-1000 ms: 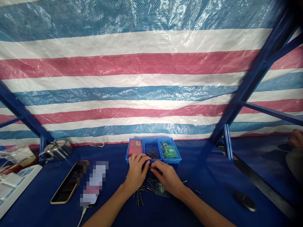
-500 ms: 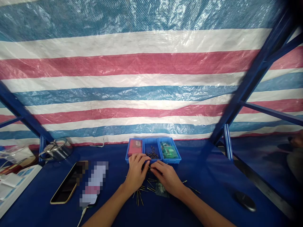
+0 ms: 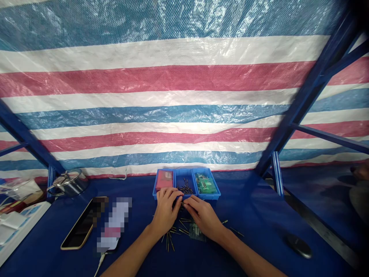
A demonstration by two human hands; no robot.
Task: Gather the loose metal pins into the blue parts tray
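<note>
Both hands meet just in front of a row of blue bins (image 3: 211,196). The fingers of my left hand (image 3: 166,207) are curled, thumb and fingertips close together; what sits between them is too small to make out. Thumb and forefinger of my right hand (image 3: 204,213) pinch the end of a small, thin metal piece (image 3: 182,203). Similar slim metal pins (image 3: 170,242) lie scattered on the table below the hands, and more pins (image 3: 186,187) fill part of the middle bin. A small clear bag (image 3: 196,233) lies under my right wrist.
Red packets (image 3: 165,180) are in the left bin, green bags (image 3: 206,183) in the right one. Two phones, one dark (image 3: 83,225), lie left, near a lidded metal pot (image 3: 70,182) and a power strip (image 3: 21,231). A black mouse (image 3: 298,245) rests right.
The fingertips of my right hand have shifted very slightly at the pinch. Otherwise the hands and the things on the table look the same.
</note>
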